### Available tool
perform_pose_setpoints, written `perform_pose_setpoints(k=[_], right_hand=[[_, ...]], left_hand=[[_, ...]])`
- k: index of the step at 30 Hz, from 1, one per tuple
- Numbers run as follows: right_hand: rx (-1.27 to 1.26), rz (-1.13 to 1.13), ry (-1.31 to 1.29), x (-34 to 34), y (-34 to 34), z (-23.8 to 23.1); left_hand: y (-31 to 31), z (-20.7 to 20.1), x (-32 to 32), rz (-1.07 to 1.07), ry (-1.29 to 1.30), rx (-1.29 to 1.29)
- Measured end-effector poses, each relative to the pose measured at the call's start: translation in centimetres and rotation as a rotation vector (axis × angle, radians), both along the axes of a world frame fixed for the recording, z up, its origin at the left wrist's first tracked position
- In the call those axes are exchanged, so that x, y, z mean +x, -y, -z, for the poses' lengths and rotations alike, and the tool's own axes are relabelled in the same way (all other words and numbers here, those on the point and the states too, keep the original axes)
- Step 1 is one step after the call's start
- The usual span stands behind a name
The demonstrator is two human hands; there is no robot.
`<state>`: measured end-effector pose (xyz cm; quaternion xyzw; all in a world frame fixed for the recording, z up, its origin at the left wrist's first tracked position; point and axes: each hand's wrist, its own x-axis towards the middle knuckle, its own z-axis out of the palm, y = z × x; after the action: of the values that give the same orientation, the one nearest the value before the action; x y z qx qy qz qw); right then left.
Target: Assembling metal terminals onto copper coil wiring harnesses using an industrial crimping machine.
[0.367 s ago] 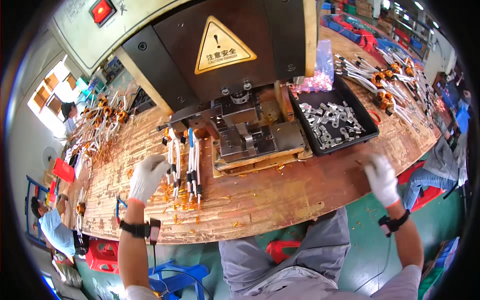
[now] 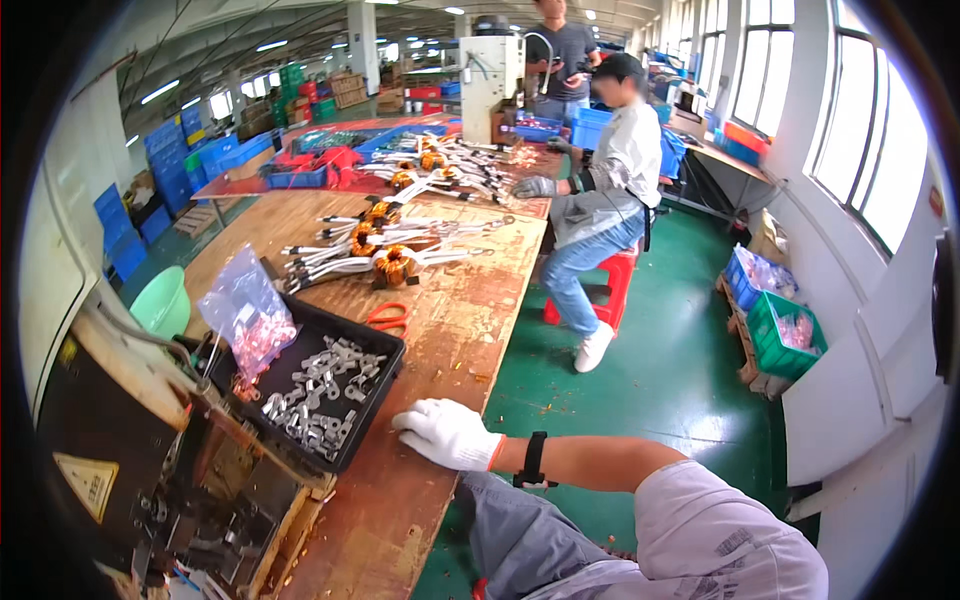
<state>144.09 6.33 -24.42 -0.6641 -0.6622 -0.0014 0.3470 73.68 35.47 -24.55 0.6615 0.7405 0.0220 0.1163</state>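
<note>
My right hand (image 2: 447,433), in a white knitted glove with a dark strap on the wrist, lies on the worn wooden tabletop near its edge. Its fingers point left, loosely bent and resting on the wood, with nothing visible in them. Just beyond the fingers is a black tray (image 2: 392,352) of silver metal cable lugs (image 2: 318,395). A clear plastic bag (image 2: 247,310) of small copper-coloured pieces leans at the tray's far end. My left hand is out of view.
A press (image 2: 90,430) with a yellow warning sign stands at the left. Beyond the tray lie red-handled scissors (image 2: 387,318) and copper coils with white leads (image 2: 393,265). A seated co-worker (image 2: 615,190) is at the table's far side; another person (image 2: 563,60) stands behind.
My view has swung far to the right, away from the press. My left hand has left the picture. My right hand now rests on the table beside the tray.
</note>
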Motion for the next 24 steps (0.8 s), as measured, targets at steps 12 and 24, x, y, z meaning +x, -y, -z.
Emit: perform_pose_setpoints(k=[12, 24], right_hand=[[-0.006, 0.004, 0.024, 1.6, 0.7, 0.6], [0.034, 0.011, 0.032, 2.0, 0.8, 0.9]], left_hand=[[2.4, 2.6, 6.0, 0.071, -0.136, 0.234], [18.8, -12.1, 19.0, -0.277, 0.716, 0.187]])
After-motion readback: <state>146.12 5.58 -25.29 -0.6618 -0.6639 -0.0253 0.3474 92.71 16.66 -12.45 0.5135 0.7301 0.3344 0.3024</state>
